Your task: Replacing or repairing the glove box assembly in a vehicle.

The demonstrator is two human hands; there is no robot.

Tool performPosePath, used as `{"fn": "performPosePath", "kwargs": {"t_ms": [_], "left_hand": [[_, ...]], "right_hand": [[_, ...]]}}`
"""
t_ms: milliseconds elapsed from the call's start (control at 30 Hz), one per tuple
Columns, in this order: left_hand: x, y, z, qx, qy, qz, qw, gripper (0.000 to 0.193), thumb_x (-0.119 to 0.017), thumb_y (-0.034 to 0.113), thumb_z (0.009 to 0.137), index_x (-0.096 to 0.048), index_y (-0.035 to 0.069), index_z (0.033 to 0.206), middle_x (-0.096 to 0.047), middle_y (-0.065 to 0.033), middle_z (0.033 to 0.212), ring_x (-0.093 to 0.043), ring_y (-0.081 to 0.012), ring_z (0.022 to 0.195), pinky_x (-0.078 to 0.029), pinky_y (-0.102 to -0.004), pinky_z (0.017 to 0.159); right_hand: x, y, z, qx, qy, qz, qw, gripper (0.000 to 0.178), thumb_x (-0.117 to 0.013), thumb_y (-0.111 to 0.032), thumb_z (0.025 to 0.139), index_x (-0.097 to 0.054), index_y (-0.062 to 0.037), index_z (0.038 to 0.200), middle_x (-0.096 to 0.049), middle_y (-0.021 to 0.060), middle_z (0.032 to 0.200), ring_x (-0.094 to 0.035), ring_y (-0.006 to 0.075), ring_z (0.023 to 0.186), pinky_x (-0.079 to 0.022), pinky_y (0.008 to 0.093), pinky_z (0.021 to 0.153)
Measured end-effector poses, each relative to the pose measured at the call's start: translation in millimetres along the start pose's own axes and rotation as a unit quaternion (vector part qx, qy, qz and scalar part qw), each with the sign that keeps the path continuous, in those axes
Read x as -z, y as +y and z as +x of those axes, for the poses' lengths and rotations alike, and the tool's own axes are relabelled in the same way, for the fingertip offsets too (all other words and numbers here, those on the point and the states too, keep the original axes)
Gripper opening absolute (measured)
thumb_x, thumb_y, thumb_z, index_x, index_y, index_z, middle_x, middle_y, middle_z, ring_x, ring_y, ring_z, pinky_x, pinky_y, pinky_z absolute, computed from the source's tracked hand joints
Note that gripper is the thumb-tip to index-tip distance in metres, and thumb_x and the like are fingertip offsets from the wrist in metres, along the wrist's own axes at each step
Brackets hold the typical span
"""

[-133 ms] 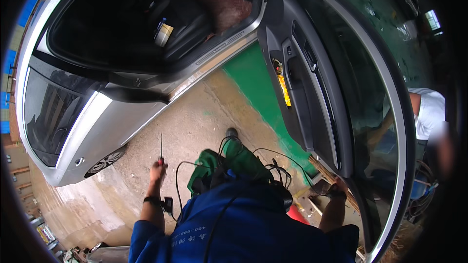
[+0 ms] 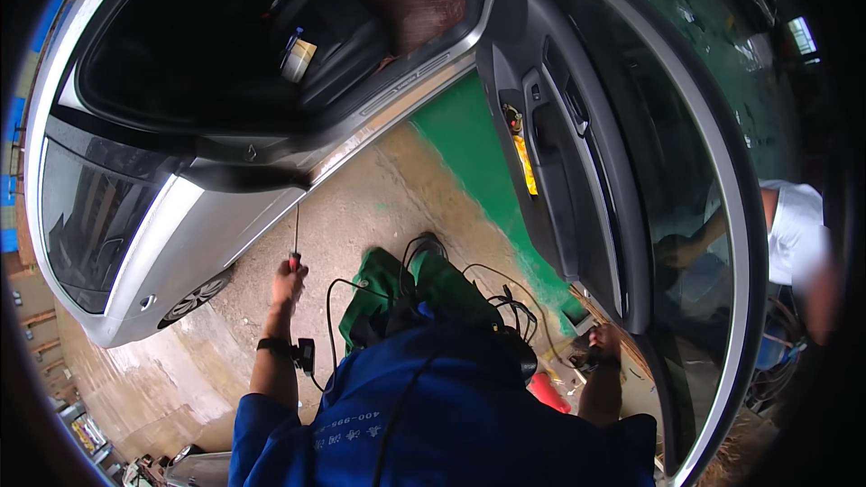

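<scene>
One screwdriver (image 2: 295,262), red-handled: held in the closed left hand (image 2: 287,285) at 8 o'clock, its thin shaft pointed toward 12 and the silver car (image 2: 198,233); contact cannot be told. One right hand (image 2: 604,344): placed at 4 o'clock, near the open door (image 2: 591,234); its grip cannot be made out. Judged best: handle gripped squarely, shaft kept straight, tip guided without scraping.

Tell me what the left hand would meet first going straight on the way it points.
The screwdriver in the left hand would lead, and its tip would probably first meet the lower edge of the silver car; how deep the gap is, this single view leaves unclear.
</scene>
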State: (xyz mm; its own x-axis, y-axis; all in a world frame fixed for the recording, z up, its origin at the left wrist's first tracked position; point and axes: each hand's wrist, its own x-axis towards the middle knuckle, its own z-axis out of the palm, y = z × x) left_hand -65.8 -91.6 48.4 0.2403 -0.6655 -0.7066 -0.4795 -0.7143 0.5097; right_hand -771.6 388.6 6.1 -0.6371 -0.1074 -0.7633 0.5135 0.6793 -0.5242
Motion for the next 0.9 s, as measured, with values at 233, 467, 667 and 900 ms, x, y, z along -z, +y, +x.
{"fn": "performPosePath", "kwargs": {"t_ms": [233,467,667,900], "left_hand": [[8,106,79,-0.100,-0.032,0.027,0.994,0.018,-0.069,0.024,0.087,-0.061,0.010,0.094,-0.055,0.0014,0.067,-0.050,-0.0089,0.053,-0.040,-0.0266,0.047],[17,221,198,-0.097,-0.095,-0.005,0.991,0.023,-0.071,0.016,0.085,-0.064,0.007,0.106,-0.064,-0.0012,0.087,-0.055,-0.0105,0.075,-0.046,-0.0264,0.069],[10,279,332,-0.162,-0.096,0.102,0.977,0.030,-0.074,0.024,0.082,-0.064,0.006,0.103,-0.068,-0.0066,0.092,-0.063,-0.0188,0.086,-0.049,-0.0323,0.083],[-23,378,407,-0.083,-0.075,0.144,0.983,0.034,-0.072,0.030,0.080,-0.062,0.005,0.100,-0.070,-0.0137,0.089,-0.069,-0.0304,0.084,-0.053,-0.0397,0.077]], "right_hand": [[-139,-59,-45,-0.010,-0.073,-0.303,0.950,0.020,-0.064,-0.021,0.093,-0.069,-0.0019,0.089,-0.070,0.0072,0.073,-0.062,0.0140,0.051,-0.044,0.0255,0.042],[-322,-243,-136,0.057,-0.345,0.328,0.877,0.044,-0.061,-0.030,0.097,-0.057,-0.0076,0.134,-0.070,0.0111,0.114,-0.072,0.0234,0.082,-0.057,0.0330,0.069],[-493,-312,-78,0.226,-0.120,-0.112,0.960,0.032,-0.071,-0.019,0.091,-0.064,-0.0052,0.119,-0.073,0.0143,0.092,-0.072,0.0224,0.081,-0.057,0.0330,0.072],[-683,-439,-58,0.372,-0.204,-0.177,0.888,0.040,-0.069,-0.019,0.093,-0.058,-0.0079,0.129,-0.071,0.0142,0.107,-0.070,0.0219,0.090,-0.056,0.0338,0.078]]}}
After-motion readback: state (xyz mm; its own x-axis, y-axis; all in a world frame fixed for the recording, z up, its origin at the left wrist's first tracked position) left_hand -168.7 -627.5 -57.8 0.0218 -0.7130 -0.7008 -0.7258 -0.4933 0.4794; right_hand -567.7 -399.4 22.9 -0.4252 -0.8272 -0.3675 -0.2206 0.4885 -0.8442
